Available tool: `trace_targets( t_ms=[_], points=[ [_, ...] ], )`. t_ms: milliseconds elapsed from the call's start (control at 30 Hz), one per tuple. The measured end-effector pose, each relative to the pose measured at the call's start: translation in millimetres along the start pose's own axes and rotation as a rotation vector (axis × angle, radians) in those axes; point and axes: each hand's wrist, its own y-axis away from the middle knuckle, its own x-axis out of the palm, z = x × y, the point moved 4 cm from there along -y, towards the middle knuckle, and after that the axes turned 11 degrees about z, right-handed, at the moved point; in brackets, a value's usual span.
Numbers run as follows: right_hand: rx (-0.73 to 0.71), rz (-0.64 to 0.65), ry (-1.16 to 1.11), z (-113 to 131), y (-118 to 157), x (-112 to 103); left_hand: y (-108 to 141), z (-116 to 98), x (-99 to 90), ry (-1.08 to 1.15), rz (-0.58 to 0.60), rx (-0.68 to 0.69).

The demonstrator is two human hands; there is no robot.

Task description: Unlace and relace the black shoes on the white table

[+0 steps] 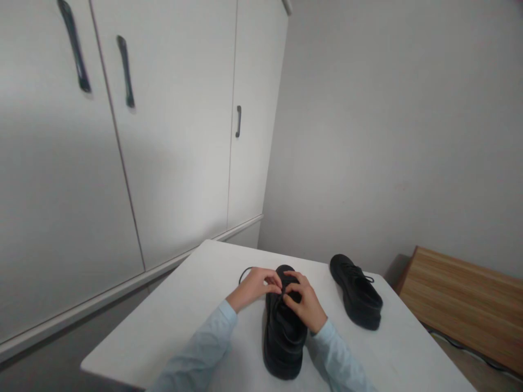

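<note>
A plain grey wall and white cupboard doors stand behind the white, round-cornered surface. Upright near its middle sits a chunky black lace-up shoe; the left hand and right hand meet over its lacing, fingertips narrowed, though whether they pinch lace I can't tell. It shows no finished bow; its mate, to the right, looks tied.

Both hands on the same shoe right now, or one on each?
No, not one on each: the left hand and right hand both work at the front of the nearer black shoe.
</note>
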Motion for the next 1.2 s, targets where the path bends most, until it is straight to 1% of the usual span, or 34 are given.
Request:
trace_targets(
  t_ms=[100, 200, 233, 300, 400, 467, 600, 767, 833, 967, 1133, 1200],
  points=[
    [-0.014, -0.014, -0.022, 1, 1, 0, 0, 0, -1.1, -0.012, -0.028, 0.011],
    [-0.016, -0.017, -0.040, 2, 1, -1, 1, -6, -1.6, -0.122, -0.062, 0.082],
    [-0.008, -0.016, -0.046, 3, 1, -1, 1, -7, -0.7, -0.136, -0.057, 0.098],
    [0.006, -0.006, -0.059, 3, 0, -3, 2, -7, 3.4, -0.099, 0.006, 0.095],
    [0.009, 0.004, -0.104, 6, -1, -8, 3, -4, 10.3, 0.000, 0.125, 0.052],
    [0.007, -0.002, -0.153, 7, 0, -14, 4, -2, 12.1, 0.027, 0.155, 0.032],
    [0.008, -0.023, -0.341, 2, 1, -33, 4, -1, 11.0, 0.047, 0.155, 0.029],
    [0.053, -0.139, -0.679, -12, 7, -58, 5, -4, 9.0, 0.002, 0.166, -0.004],
    [0.060, -0.117, -0.768, -11, 9, -62, 5, -5, 8.6, -0.012, 0.169, -0.015],
    [0.067, -0.010, -0.875, -2, 11, -61, 4, -2, 9.3, -0.001, 0.177, -0.019],
    [0.055, 0.108, -0.868, 4, 13, -61, 4, -1, 9.1, -0.011, 0.180, -0.028],
    [0.063, 0.175, -0.855, 5, 15, -59, 4, -2, 8.5, -0.011, 0.179, -0.030]
  ],
)
